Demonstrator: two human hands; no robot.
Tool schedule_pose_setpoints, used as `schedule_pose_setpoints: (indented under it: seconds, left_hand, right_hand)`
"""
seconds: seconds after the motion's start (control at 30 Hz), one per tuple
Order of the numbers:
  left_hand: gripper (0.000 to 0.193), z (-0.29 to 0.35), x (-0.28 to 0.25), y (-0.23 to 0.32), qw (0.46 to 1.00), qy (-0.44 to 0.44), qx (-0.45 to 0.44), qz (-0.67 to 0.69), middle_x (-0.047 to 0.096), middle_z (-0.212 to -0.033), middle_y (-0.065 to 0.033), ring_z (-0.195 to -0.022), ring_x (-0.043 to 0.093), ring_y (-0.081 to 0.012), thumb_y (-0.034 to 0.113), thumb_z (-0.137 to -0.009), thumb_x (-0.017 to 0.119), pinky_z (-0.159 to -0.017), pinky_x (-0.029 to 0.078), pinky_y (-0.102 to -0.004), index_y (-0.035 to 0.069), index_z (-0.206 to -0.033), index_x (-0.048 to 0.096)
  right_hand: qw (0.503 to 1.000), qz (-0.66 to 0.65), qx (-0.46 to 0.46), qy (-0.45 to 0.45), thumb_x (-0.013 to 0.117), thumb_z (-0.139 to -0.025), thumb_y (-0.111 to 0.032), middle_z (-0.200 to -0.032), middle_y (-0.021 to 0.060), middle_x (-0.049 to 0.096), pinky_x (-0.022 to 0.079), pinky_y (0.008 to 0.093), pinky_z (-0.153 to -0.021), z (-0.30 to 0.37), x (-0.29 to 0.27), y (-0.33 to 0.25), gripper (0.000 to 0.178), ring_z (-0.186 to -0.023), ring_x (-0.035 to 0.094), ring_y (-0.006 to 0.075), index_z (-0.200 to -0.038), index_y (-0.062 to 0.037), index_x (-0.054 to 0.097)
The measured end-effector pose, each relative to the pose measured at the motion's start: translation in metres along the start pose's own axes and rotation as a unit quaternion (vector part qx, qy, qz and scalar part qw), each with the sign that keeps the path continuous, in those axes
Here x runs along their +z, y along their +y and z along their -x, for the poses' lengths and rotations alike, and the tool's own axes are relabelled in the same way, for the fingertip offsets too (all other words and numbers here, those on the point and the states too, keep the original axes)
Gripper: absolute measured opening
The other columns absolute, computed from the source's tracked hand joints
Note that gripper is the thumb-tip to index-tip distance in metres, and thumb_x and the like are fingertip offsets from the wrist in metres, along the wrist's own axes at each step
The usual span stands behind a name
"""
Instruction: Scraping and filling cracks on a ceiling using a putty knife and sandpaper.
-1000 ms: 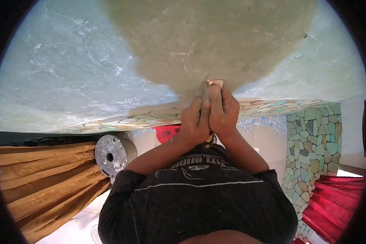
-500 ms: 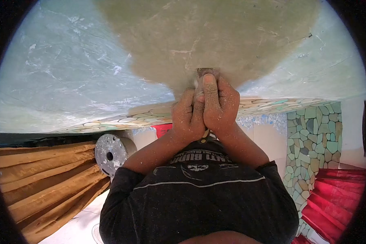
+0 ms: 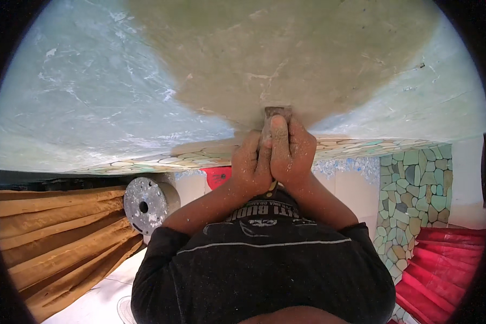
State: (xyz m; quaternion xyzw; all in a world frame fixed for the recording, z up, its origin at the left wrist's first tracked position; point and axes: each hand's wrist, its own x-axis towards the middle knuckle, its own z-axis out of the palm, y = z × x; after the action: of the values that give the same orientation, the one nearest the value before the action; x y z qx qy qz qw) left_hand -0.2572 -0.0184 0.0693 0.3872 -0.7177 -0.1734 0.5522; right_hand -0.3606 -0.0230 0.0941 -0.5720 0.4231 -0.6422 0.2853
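Note:
My two hands are pressed together in the middle of the head view, gripping a flat, dark-bladed scraper (image 3: pixel 278 110). Its blade edge lies at the surface of a greyish-green wall (image 3: pixel 108 92), inside a wide brown patch (image 3: pixel 286 48). My right hand (image 3: pixel 294 148) has its thumb laid along the blade, fingers curled behind. Closed against it, my left hand (image 3: pixel 248 167) holds the same tool from the other side. The handle is hidden by my fingers. Pale dust and specks coat both hands.
A band of pebble mosaic (image 3: pixel 216 157) runs along the wall's near edge, and a mosaic column (image 3: pixel 416 189) stands right. At left are a speckled grey round drum (image 3: pixel 146 205) and orange-brown draped cloth (image 3: pixel 65 232). Red cloth (image 3: pixel 437 270) hangs at lower right.
Both hands and the scraper have shifted slightly toward me, lower in the picture. The wall's marks also sit somewhat lower. My grip looks the same.

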Motion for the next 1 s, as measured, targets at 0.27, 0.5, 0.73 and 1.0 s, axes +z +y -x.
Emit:
schedule_pose_setpoints:
  seconds: [0.27, 0.5, 0.73, 1.0]
  left_hand:
    - [0.019, -0.009, -0.011, 0.011, 1.0, -0.006, -0.015, 0.0, 0.056, -0.068, -0.018, -0.055, 0.055, -0.0336, 0.015, -0.099, 0.05, -0.051, 0.041, -0.0406, 0.002, -0.086, 0.053]
    - [0.02, -0.013, -0.019, 0.018, 0.995, 0.008, -0.058, 0.077, 0.057, -0.07, -0.0186, -0.056, 0.057, -0.0346, 0.019, -0.099, 0.05, -0.052, 0.042, -0.0406, 0.002, -0.088, 0.055]
    - [0.022, 0.004, -0.009, 0.0, 0.991, -0.02, -0.094, 0.088, 0.057, -0.071, -0.0195, -0.059, 0.056, -0.0363, 0.021, -0.099, 0.05, -0.054, 0.043, -0.0402, 0.001, -0.091, 0.054]
    - [0.037, 0.028, -0.005, -0.011, 0.989, -0.007, -0.065, 0.133, 0.057, -0.107, -0.0258, -0.095, 0.06, -0.0326, 0.024, -0.098, 0.051, -0.081, 0.046, -0.0433, -0.005, -0.12, 0.044]
  right_hand:
    - [1.0, 0.004, -0.002, 0.009, 0.049, -0.1, -0.013, -0.07, 0.005, 0.059, 0.04, 0.0242, -0.054, -0.006, 0.004, -0.015, 0.023, -0.064, 0.048, 0.0078, -0.093, 0.0039, 0.062]
    - [0.999, 0.034, -0.016, 0.016, 0.054, -0.097, -0.015, -0.067, 0.0146, 0.06, 0.046, 0.0317, -0.054, -0.017, 0.008, -0.026, 0.019, -0.057, 0.057, 0.0187, -0.09, 0.0013, 0.062]
    - [0.999, 0.011, 0.009, 0.038, 0.056, -0.096, -0.016, -0.067, 0.0144, 0.06, 0.045, 0.0313, -0.053, 0.003, 0.007, 0.003, 0.02, -0.056, 0.056, 0.0176, -0.087, 0.0009, 0.062]
    - [0.993, -0.063, 0.039, 0.087, 0.057, -0.098, -0.02, -0.068, 0.0085, 0.06, 0.044, 0.0295, -0.054, 0.0, 0.006, 0.001, 0.024, -0.063, 0.051, 0.0089, -0.087, 0.0016, 0.061]
